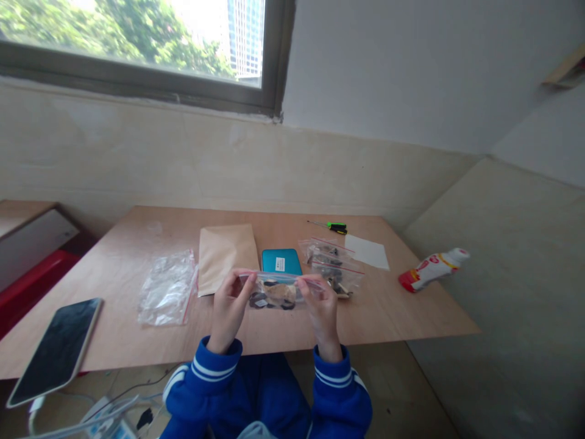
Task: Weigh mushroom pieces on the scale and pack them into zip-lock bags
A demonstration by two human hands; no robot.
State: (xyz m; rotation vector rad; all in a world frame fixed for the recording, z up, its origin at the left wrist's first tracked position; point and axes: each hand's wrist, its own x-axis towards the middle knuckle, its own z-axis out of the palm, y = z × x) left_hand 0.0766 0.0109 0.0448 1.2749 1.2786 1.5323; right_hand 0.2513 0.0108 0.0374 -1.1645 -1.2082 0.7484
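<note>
Bag: small clear zip bag [277, 291] with dark bits inside, held up between both hands above the table's near edge.
Left hand [230, 308]: fingers pinched on the bag's left top corner.
Right hand [323, 308]: fingers pinched on the bag's right top corner.
Beyond hands: teal case [281, 261], brown envelope [226, 256].
Right of hands: two more filled bags [333, 267], white paper [367, 252], screwdriver [333, 227].
Left of hands: empty bag [167, 288], phone [57, 349] farther out.
Table [411, 317]: bare plywood.

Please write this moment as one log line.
left hand: grips zip bag left end | right hand: grips right end | bag: above table edge, dark pieces inside | behind: teal case
</note>
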